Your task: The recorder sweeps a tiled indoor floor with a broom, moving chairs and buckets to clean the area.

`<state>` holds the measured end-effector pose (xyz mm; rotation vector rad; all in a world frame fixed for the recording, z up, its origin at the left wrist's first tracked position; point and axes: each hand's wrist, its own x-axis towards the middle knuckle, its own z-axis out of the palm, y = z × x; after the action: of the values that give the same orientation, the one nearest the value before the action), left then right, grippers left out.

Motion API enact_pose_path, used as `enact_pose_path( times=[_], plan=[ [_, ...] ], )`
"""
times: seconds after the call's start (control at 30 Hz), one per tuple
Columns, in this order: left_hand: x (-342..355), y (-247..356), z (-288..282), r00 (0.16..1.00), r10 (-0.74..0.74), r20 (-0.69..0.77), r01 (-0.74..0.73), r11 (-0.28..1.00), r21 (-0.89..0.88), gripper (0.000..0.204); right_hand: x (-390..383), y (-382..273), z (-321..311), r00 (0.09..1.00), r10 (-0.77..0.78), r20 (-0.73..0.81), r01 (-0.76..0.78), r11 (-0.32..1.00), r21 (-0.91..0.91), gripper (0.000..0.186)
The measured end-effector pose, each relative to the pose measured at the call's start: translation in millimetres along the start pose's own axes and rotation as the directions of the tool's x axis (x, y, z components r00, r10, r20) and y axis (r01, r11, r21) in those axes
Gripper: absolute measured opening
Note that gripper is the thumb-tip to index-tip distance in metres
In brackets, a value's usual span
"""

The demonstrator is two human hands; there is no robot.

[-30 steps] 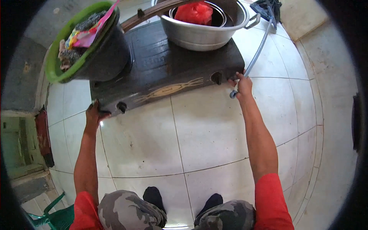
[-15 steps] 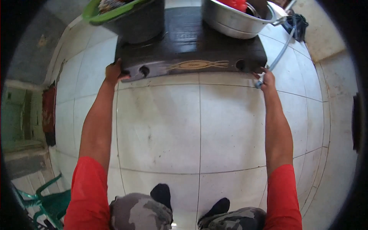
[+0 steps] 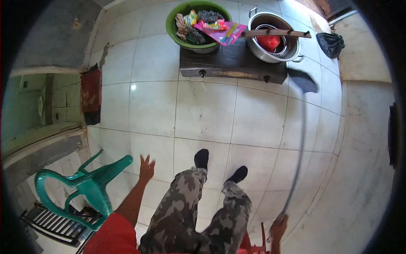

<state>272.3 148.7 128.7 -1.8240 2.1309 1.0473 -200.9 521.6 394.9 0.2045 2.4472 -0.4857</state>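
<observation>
My left hand, fingers spread, holds nothing above the floor beside a green plastic chair. At the lower right, my right hand is closed round the near end of a long, thin grey-blue handle. It runs forward to a dark flared head; it looks like a long-handled broom, though the head is blurred. That head is beside a black stove on the floor. On the stove's right stands a silver pot; a green basin is at its left.
The basin contains scouring pads, cloth and a pink packet. A brown notched strip lies across the pot, with a red bundle inside. A black plastic bag rests by the right wall. A black rack is beneath the chair.
Both hands have let go of the stove, which now appears farther off. My left hand has opened near the chair. My right hand has drawn back and now grips the broom.
</observation>
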Motion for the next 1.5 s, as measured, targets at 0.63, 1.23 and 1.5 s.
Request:
enact_pose_path(
  times=[0.63,1.23,1.5],
  plan=[
    [-82.4,0.2,-223.6,0.997,0.031,0.077,-0.015,0.980,-0.197,0.060,-122.7,-83.6,176.1,0.836,-0.314,0.450,0.533,0.661,-0.528,0.045],
    [-64.4,-79.7,-315.7,0.985,-0.149,0.088,0.173,0.832,-0.528,0.065,-349.7,43.3,27.3,0.924,-0.366,0.107,0.373,0.812,-0.449,0.043],
    [-29.9,92.2,-317.4,0.921,0.266,0.286,-0.181,0.940,-0.290,0.067,-333.3,-92.2,163.4,0.939,-0.311,0.150,0.344,0.881,-0.326,0.054]
  ],
)
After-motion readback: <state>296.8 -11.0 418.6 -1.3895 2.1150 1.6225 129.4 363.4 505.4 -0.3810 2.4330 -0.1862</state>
